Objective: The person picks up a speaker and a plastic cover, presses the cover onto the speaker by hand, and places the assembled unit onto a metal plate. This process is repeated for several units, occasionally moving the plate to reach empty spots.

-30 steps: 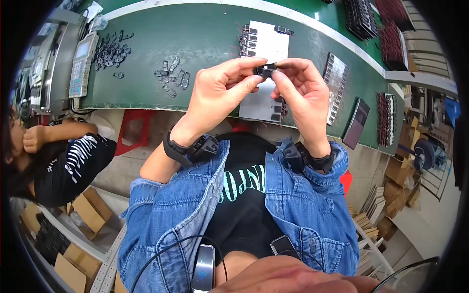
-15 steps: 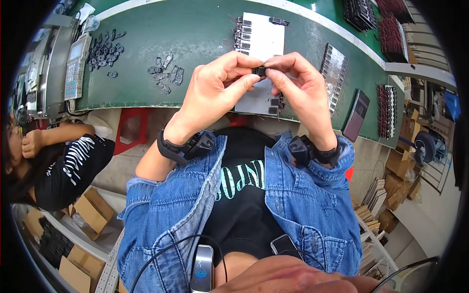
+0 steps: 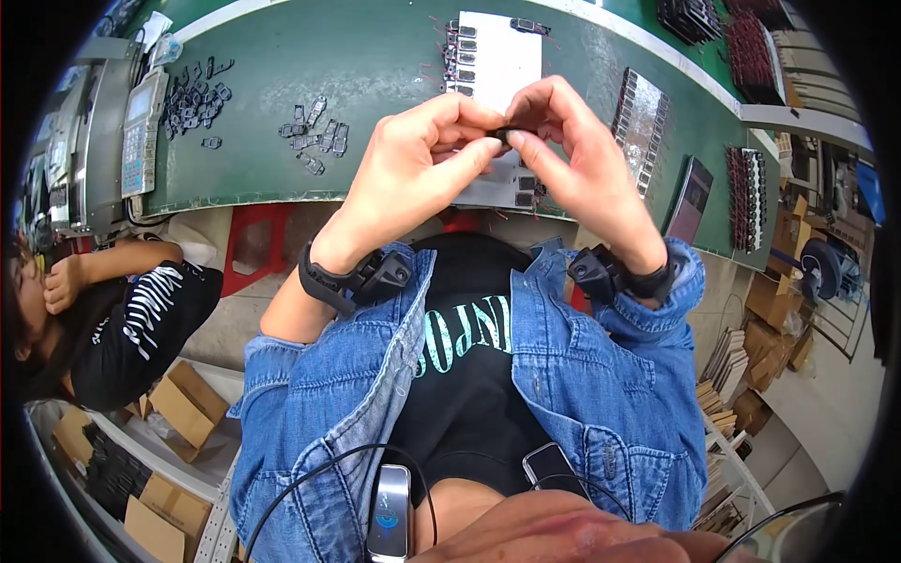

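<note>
Between my two hands, over a white board (image 3: 502,70), is a small black part (image 3: 500,137) that looks like a tiny speaker module. My left hand (image 3: 413,174) pinches its left side with thumb and forefinger. From the other side, the thumb and fingers of my right hand (image 3: 587,155) close on it too, hiding most of it. Along the board's left edge runs a column of similar black parts (image 3: 465,58) with thin red wires. One more wired part (image 3: 530,25) lies at its far end, and others (image 3: 526,192) sit at its near right corner.
Loose black parts form a pile (image 3: 195,105) at left and a smaller group (image 3: 319,139) nearer the middle of the green table (image 3: 375,66). A keypad unit (image 3: 141,131) stands far left. To the right are a filled strip (image 3: 641,127), a phone (image 3: 690,197) and a seated person (image 3: 141,319) sits left.
The black part has turned between my fingers, so less of it shows. My right hand has shifted slightly, its wrist moving to the right; my left hand stays nearly in place.
</note>
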A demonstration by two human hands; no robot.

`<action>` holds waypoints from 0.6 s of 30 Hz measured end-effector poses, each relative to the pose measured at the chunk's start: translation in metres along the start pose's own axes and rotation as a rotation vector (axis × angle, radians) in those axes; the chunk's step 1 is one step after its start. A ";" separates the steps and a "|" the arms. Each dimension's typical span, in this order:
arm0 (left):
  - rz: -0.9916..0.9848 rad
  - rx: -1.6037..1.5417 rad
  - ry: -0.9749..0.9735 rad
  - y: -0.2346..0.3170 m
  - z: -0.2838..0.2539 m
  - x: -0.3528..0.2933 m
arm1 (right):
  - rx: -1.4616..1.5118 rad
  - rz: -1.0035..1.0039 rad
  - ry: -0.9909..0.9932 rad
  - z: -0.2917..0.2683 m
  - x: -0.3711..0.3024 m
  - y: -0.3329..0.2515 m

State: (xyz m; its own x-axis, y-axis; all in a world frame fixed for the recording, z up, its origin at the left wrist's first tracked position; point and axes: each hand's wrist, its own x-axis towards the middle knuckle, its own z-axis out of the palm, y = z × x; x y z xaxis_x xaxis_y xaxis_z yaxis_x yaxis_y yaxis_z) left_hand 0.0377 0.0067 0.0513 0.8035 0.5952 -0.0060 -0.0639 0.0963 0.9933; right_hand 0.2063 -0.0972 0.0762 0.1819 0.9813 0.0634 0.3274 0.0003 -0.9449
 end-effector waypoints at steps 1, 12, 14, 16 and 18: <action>-0.010 -0.088 0.003 -0.001 0.000 0.000 | -0.066 -0.008 0.026 0.004 -0.005 -0.006; 0.124 0.211 0.168 0.012 0.002 0.002 | -0.316 -0.060 0.135 -0.013 0.008 -0.015; 0.149 0.174 0.224 0.014 0.001 0.007 | -0.352 -0.050 0.149 -0.034 0.029 -0.003; 0.096 0.097 0.240 0.014 -0.011 0.004 | -0.463 -0.007 0.224 -0.049 0.049 0.022; 0.075 0.058 0.246 0.010 -0.019 0.002 | -0.526 -0.045 0.238 -0.047 0.057 0.033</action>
State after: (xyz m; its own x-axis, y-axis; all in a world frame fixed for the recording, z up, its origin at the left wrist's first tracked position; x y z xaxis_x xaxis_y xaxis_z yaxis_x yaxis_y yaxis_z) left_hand 0.0278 0.0242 0.0590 0.6296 0.7755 0.0468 -0.0780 0.0032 0.9969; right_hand 0.2707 -0.0500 0.0641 0.3411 0.9121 0.2277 0.7452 -0.1147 -0.6569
